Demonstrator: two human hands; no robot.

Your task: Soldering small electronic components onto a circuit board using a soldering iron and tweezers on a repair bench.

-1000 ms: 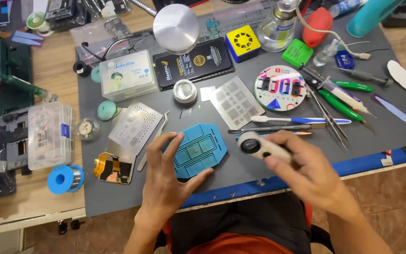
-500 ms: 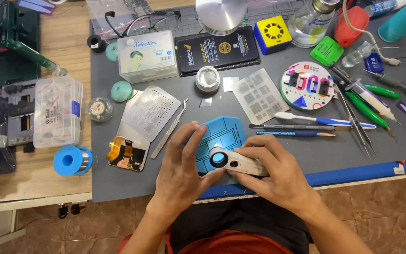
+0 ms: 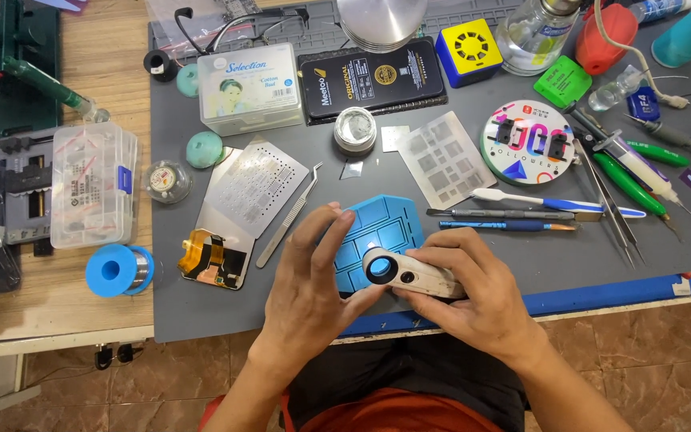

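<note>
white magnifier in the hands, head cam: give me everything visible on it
The white magnifier is a small, flat, oblong loupe, apparently plastic, with a round black-ringed lens at its left end showing blue through the glass, and a small dark dot beside the lens. It lies roughly level, tilted slightly down to the right, above the blue hexagonal pad. The right hand grips its body; the left hand touches the lens end.

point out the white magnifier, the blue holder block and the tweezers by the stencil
white magnifier (image 3: pixel 409 276), head view, on its white body right of the lens
blue holder block (image 3: pixel 385 228), head view, on its bare top face above the lens
tweezers (image 3: pixel 288 218), head view, midway along the metal arms
</note>
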